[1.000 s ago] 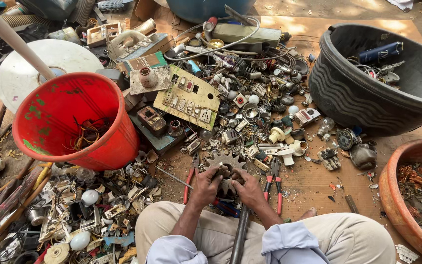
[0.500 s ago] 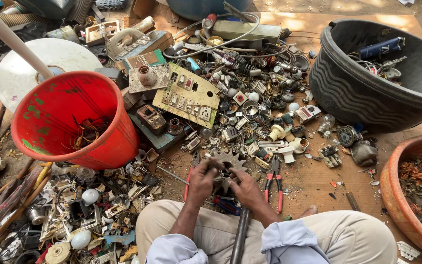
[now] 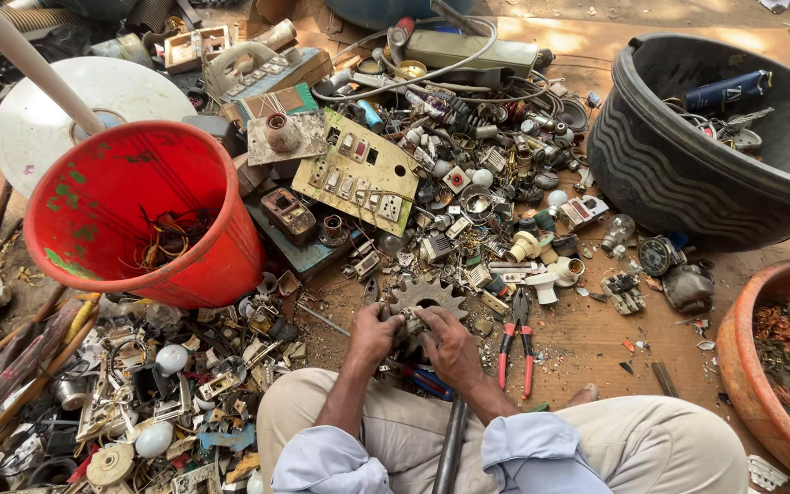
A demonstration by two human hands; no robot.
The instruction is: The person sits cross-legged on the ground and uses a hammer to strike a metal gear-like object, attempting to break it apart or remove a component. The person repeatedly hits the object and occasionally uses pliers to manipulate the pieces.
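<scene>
Head view — both hands' grip closed around toothed, grimy grey metal gear.

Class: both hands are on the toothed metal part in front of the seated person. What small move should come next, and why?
Probably keep the left hand steadying the toothed metal part while the right hand reaches for the red-handled pliers lying just beside it. Both hands already grip the part, and its pieces look tightly joined, though the joint itself is hidden.

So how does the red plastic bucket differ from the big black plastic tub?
The red plastic bucket is bright, smooth-walled and tipped toward the camera; the big black plastic tub is dark, wave-ribbed on its wall and sits upright. The bucket is narrower and holds tangled wires; the tub is wider, holding a blue cylinder and scrap. Both are round, open-topped containers.
</scene>
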